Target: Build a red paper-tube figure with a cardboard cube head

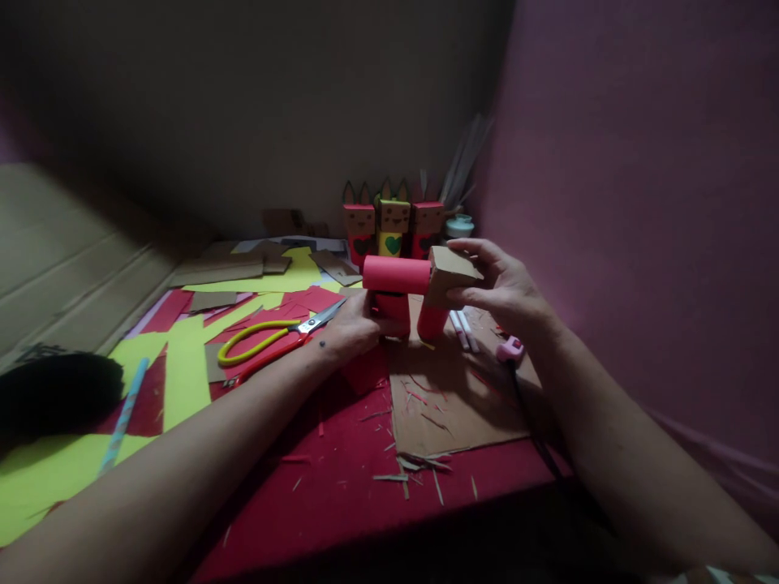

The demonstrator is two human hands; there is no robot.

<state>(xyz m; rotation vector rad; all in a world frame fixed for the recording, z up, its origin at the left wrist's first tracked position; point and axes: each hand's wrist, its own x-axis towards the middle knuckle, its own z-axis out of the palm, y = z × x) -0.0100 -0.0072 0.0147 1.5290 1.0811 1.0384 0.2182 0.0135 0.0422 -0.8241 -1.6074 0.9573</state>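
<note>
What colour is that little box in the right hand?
The little box is plain cardboard brown, best seen in the head view.

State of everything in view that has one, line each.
Cardboard box: held in right hand
Horizontal red tube: roughly level, right end at the box
Left hand: gripping left upright red tube
Scissors: lying flat, handles apart
Three box-headed figures: standing upright
Cardboard sheet: flat, scraps on it
Striped stick: lying down

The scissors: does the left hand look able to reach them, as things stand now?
Probably yes: the scissors lie beside the left hand, and their yellow handle is uncovered. However, the hand seems to hold the red paper tubes, so it may need to let go first.
</note>
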